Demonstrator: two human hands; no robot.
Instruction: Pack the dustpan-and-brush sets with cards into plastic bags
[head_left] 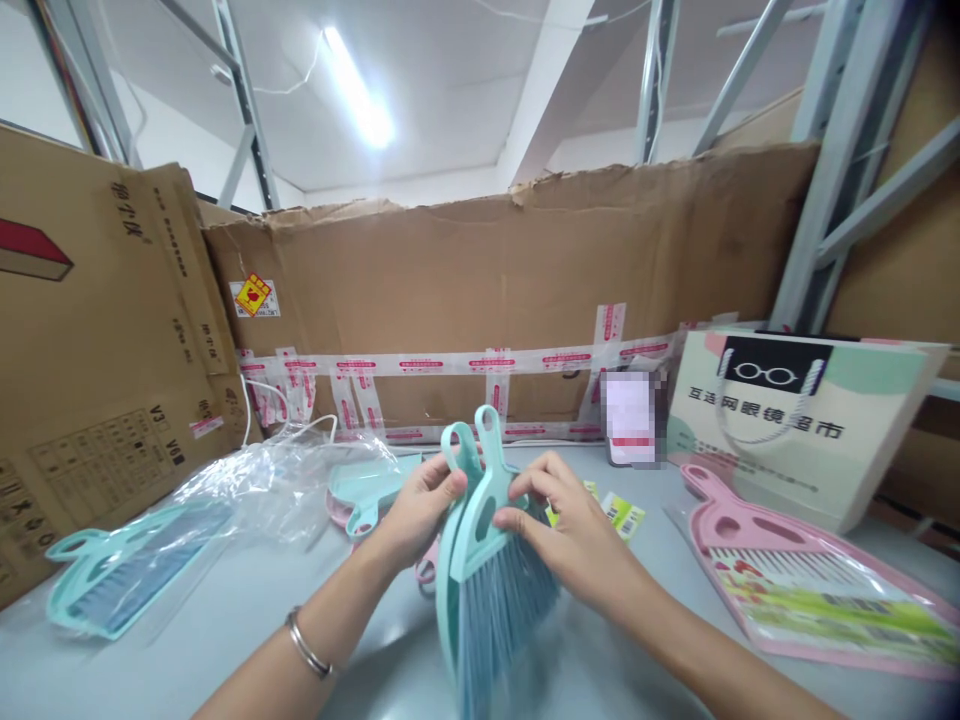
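In the middle of the head view, a teal hand brush (499, 590) with blue-grey bristles stands handle up against a matching teal dustpan (448, 600). My left hand (424, 505) grips the dustpan by its handle, thumb over the edge. The brush is pinched near the base of its handle by my right hand (562, 525), its fingers bent around the right side. Both handles end in loops and sit nearly side by side. Bristles point down and partly hide the dustpan. A metal bracelet (306, 645) circles my left wrist.
A bagged teal brush set (139, 570) and crumpled clear plastic (277, 490) lie left. Behind are a teal dustpan (375, 480) and green labels (622, 515). A bagged pink set (810, 590), a paper bag (780, 430) and a phone (630, 420) stand right. Cardboard (487, 270) walls the back.
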